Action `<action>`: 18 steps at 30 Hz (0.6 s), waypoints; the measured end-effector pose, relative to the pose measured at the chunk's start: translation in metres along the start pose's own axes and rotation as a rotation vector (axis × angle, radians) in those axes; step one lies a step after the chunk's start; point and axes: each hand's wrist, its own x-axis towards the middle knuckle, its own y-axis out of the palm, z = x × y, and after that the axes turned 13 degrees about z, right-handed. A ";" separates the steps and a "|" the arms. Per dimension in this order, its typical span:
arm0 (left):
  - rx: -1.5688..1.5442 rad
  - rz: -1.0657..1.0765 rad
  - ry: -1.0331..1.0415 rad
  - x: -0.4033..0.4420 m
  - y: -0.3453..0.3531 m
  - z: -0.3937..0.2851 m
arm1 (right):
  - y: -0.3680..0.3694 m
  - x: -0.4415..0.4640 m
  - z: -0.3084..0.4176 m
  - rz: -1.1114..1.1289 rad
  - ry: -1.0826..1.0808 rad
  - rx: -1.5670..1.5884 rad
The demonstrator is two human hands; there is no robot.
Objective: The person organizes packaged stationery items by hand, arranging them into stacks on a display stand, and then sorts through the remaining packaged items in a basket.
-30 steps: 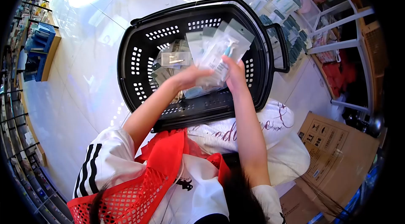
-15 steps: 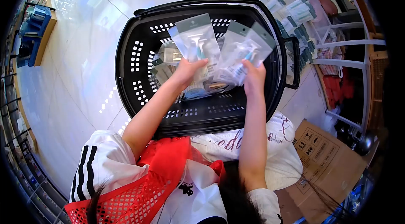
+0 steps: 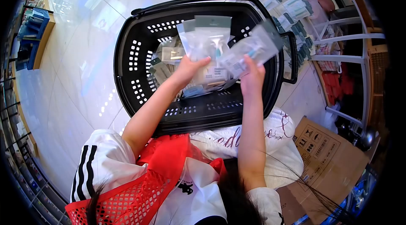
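Compared with half a second ago, more flat, clear, grey-topped plastic packets (image 3: 207, 38) are pinched by the left hand (image 3: 189, 71), thumb extended; a blurred packet (image 3: 253, 49) is held outward-tilted by the right hand (image 3: 253, 76). A black plastic basket (image 3: 198, 119) is seen beneath both.

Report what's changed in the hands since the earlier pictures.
Since the first picture, the right hand has moved right, away from the left hand. Since half a second ago, the left hand's packets show more overlap, and the right hand's packaging leans further right. Both hands still grip packaging over the black basket.
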 end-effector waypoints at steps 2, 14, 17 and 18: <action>-0.103 0.031 0.032 0.001 -0.006 -0.003 | -0.012 -0.001 0.017 0.046 -0.042 0.091; 0.171 -0.206 0.107 -0.001 -0.001 0.012 | -0.002 0.000 0.015 0.129 0.219 -0.385; 0.076 -0.207 0.075 0.004 -0.016 0.013 | -0.008 0.000 0.032 0.142 0.036 -0.084; 0.165 -0.249 0.086 0.005 -0.013 0.012 | -0.009 -0.003 0.037 0.192 0.067 -0.020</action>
